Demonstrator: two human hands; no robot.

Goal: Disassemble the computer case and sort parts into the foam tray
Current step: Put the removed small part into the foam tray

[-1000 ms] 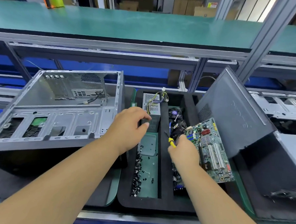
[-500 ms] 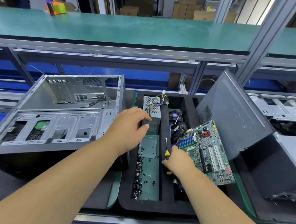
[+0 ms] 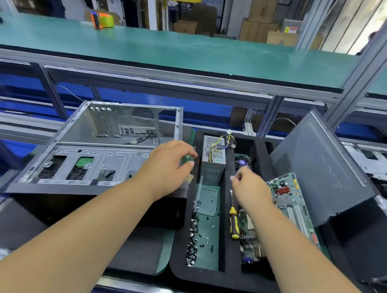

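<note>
- The scene is a factory workbench with a green mat (image 3: 166, 252) under an aluminium-framed upper shelf (image 3: 170, 53); cartons are stacked in the background.
- The stripped computer case (image 3: 94, 145) lies open on the left, just beside the black foam tray (image 3: 223, 280). Its dark side panel (image 3: 321, 166) leans tilted against the tray's right side.
- The tray holds a power supply (image 3: 212, 167) at the back of its left compartment, loose screws (image 3: 193, 233) along that compartment's left wall, and a motherboard (image 3: 292, 209) propped at a slant in the right one. A yellow-handled screwdriver (image 3: 233, 218) rests on the foam divider, free of either hand.
- The left hand (image 3: 166, 167) hovers over the gap between case and tray, its fingers loosely curled near a small green card (image 3: 188, 166). Motion blur hides whether they actually pinch it.
- The right hand (image 3: 250, 189) is above the right compartment, fingers bent with thumb and forefinger close together. Whether anything sits between them cannot be told.
- Risk: the screwdriver lies along a narrow divider, so a brush from the right forearm would likely roll it onto the board below or into the screws.
- Risk: the slanted motherboard leans on parts underneath, and a nudge could slide it and scrape components.
- Risk: if the left hand's hold on the card is loose, the card may drop into the gap beside the tray.
- Risk: the leaning panel looks ready to tip if the tray shifts.
</note>
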